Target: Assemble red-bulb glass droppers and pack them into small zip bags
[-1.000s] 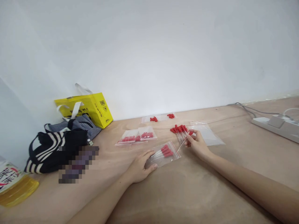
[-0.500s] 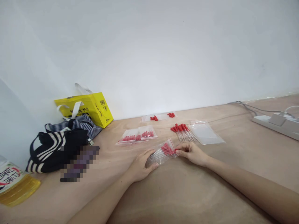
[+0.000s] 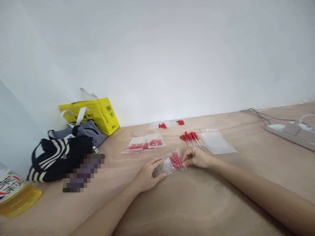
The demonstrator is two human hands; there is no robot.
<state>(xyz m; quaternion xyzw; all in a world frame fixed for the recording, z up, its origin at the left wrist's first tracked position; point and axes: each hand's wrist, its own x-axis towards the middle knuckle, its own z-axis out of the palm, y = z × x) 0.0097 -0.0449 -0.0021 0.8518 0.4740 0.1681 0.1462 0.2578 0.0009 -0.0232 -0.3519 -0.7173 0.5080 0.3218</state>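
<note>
A clear zip bag (image 3: 169,163) holds several thin clear droppers with red bulbs. My left hand (image 3: 150,174) is closed on the bag's lower left end, thumb in front and fingers behind. At the right end, by the red-edged opening, the fingers of my right hand (image 3: 195,158) pinch the bag's edge beside the red bulbs. Just behind my right hand, loose droppers with red bulbs (image 3: 190,136) lie in a fan. They lie beside flat clear bags (image 3: 218,141). Small bags of red bulbs (image 3: 145,144) lie behind my left hand.
Red bulbs (image 3: 180,122) lie on a clear bag near the wall. A yellow bag (image 3: 105,114), a black striped bag (image 3: 59,159) and a bottle of yellow liquid (image 3: 19,196) stand left. A power strip (image 3: 292,132) with cables is right.
My right hand has shifted slightly left along the bag's open end. The red bulbs in the bag now sit fully inside the opening's edge. My left hand has hardly moved.
</note>
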